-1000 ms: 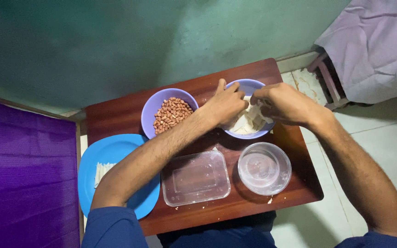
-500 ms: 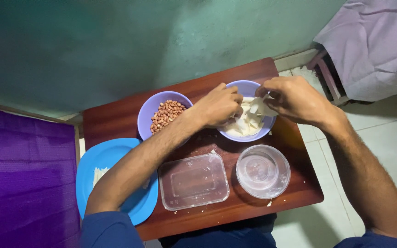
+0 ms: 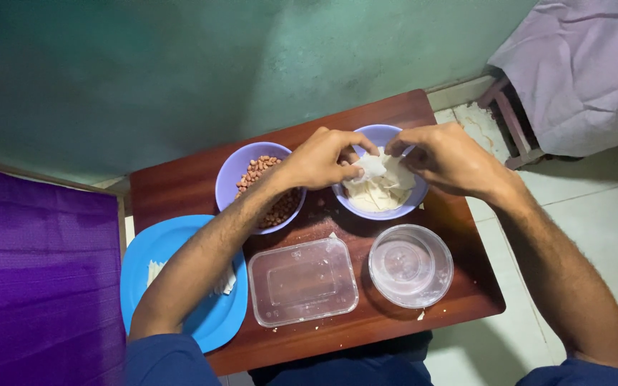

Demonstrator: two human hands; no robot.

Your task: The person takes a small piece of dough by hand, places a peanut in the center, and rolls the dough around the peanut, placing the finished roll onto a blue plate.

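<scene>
Nearest on the bench (image 3: pixel 180 187) lie a clear rectangular tub (image 3: pixel 302 281) and, right of it, a clear round tub (image 3: pixel 410 265). A blue plate (image 3: pixel 144 250) overhangs the bench's left edge under the left forearm. Farther back stand two lilac bowls side by side: the left bowl (image 3: pixel 232 177) holds peanuts (image 3: pixel 254 171), the right bowl (image 3: pixel 403 208) holds white wrappers (image 3: pixel 380 189). Over the right bowl, the left hand (image 3: pixel 320 159) and right hand (image 3: pixel 446 159) each have fingers closed, pinching one white wrapper (image 3: pixel 375 166) between them, just above the pile. Beyond the bench is a green wall (image 3: pixel 180 64).
</scene>
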